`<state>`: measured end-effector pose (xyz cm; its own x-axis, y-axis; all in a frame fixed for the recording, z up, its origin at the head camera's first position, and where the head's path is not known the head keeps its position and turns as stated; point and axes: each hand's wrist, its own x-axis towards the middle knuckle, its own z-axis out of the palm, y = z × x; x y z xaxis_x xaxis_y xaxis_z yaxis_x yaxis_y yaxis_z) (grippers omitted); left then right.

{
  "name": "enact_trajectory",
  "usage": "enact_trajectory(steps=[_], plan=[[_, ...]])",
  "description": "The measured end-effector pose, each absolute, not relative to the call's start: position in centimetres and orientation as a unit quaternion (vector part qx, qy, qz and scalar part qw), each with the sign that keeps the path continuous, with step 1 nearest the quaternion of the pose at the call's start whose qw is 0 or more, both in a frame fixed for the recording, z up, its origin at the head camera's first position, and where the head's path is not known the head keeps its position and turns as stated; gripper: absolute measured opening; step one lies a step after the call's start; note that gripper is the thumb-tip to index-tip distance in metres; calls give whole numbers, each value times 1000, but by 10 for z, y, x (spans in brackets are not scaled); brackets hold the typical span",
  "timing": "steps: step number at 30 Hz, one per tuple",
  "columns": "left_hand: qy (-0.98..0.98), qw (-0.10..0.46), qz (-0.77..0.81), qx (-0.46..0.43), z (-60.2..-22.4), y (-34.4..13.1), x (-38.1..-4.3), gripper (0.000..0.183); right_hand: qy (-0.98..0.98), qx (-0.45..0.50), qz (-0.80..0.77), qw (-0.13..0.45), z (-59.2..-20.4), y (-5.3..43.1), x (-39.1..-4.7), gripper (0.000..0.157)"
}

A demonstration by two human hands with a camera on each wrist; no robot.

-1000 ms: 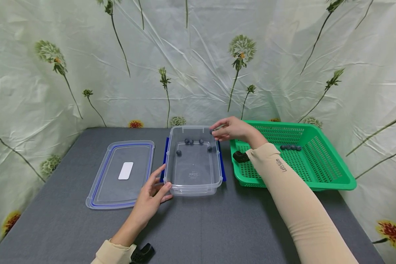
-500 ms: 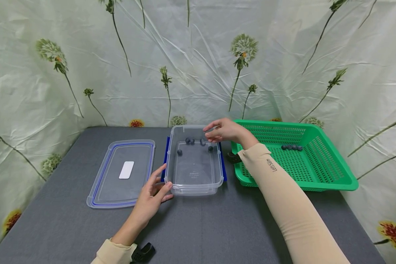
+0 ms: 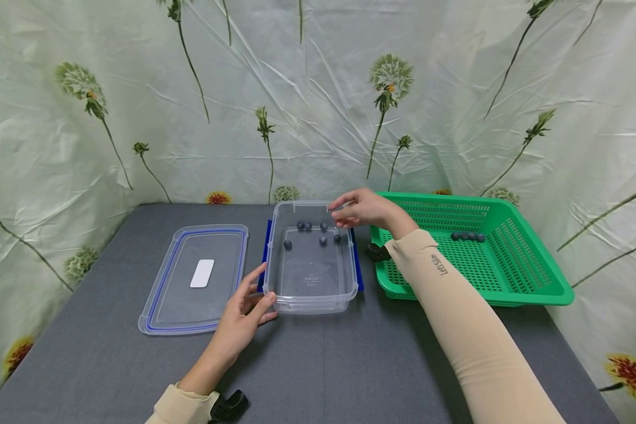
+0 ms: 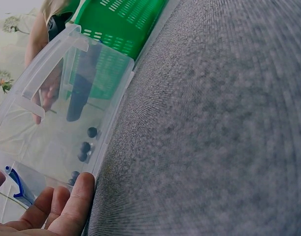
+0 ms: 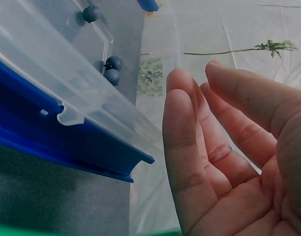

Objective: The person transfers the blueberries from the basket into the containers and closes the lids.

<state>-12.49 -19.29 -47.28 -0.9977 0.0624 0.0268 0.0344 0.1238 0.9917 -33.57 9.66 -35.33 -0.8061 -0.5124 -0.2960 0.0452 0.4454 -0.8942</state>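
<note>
A clear plastic food container (image 3: 310, 303) with blue side flaps stands mid-table. Several blueberries (image 3: 323, 240) lie apart or in small groups on its floor. My left hand (image 3: 238, 324) rests against its near left corner, thumb at the rim and fingers extended along the wall; in the left wrist view the fingertips (image 4: 81, 189) touch the clear side low down. Over the container's far right corner hovers my right hand (image 3: 368, 209). Its fingers are loosely bent and hold nothing; a gap shows between thumb and fingertips (image 5: 179, 98) in the right wrist view.
A green perforated basket (image 3: 530, 288) stands to the right, with several blueberries (image 3: 467, 237) in a row on its floor. The container's lid (image 3: 175, 306), blue-sealed with a white label, lies flat on the left. A flower-print sheet (image 3: 318, 118) hangs behind the table.
My right hand moved left over the container and let go of a blueberry, which dropped in among the others and now lies on the floor. The left hand has stayed put.
</note>
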Motion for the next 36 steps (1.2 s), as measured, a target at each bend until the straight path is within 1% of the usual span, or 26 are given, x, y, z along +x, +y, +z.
enact_trajectory(steps=[12,23,31,36], plan=[[752,15,658,28,-472,-193,-125,65,803,-142,-515,265,-350,107,-334,39],[756,14,654,25,-472,-193,-124,64,804,-130,-517,264,-345,120,-336,47],[756,14,654,26,-472,-193,-124,64,798,-115,-530,261,-343,135,-337,47],[755,12,655,29,-472,-193,-124,64,803,-102,-531,252,-343,148,-339,44]])
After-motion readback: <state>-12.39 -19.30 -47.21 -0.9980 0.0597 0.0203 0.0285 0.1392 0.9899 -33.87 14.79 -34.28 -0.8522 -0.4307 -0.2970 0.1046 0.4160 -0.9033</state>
